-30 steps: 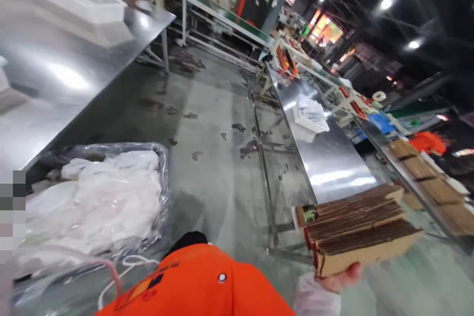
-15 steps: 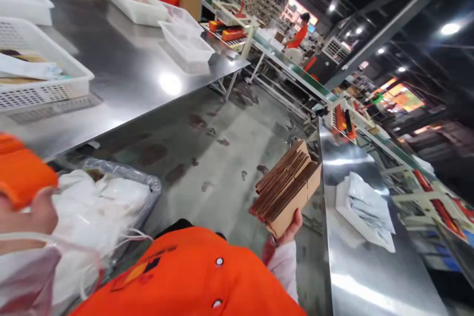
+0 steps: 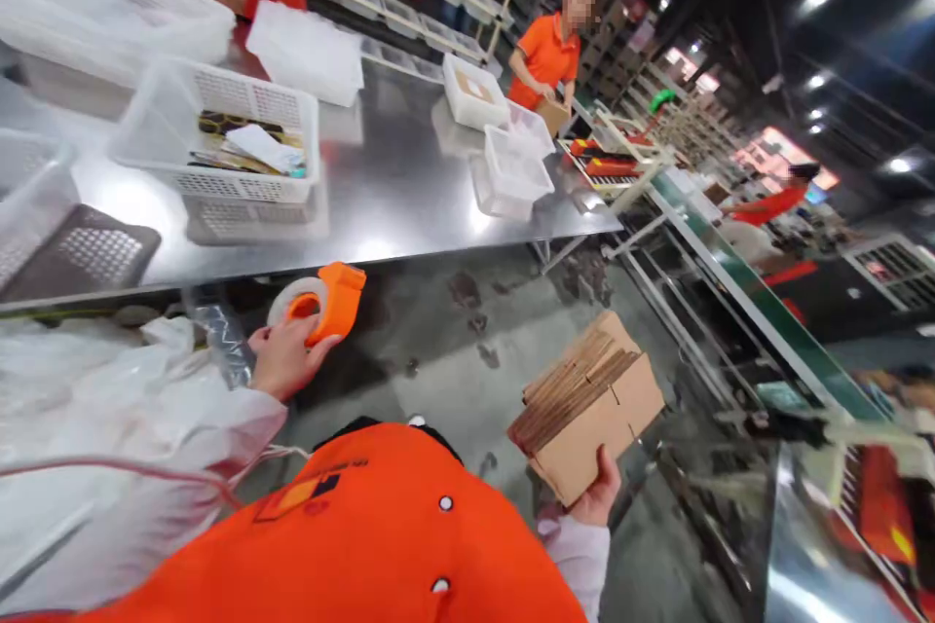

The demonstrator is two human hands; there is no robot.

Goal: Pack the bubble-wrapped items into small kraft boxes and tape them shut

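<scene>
My left hand (image 3: 290, 355) is closed on an orange tape dispenser (image 3: 342, 300) with a roll of tape in it, in front of the metal table's near edge. On the other side, my right hand (image 3: 597, 494) grips a stack of flattened cardboard boxes (image 3: 584, 409) from below and the right. The stack is tilted and hangs over the floor, with its folded edges facing left. Part of the right hand's fingers is hidden behind the cardboard.
A steel table (image 3: 394, 175) bears a white basket (image 3: 252, 185) with packets in it and white trays (image 3: 515, 165). White plastic bags (image 3: 94, 389) lie at the lower left. Co-workers in orange shirts (image 3: 547, 49) stand beyond the table. A green conveyor (image 3: 760, 292) runs at right.
My view has swung left, bringing more of the left table into sight. The tape dispenser and my left hand have come in from the left edge; the cardboard stays in my right hand.
</scene>
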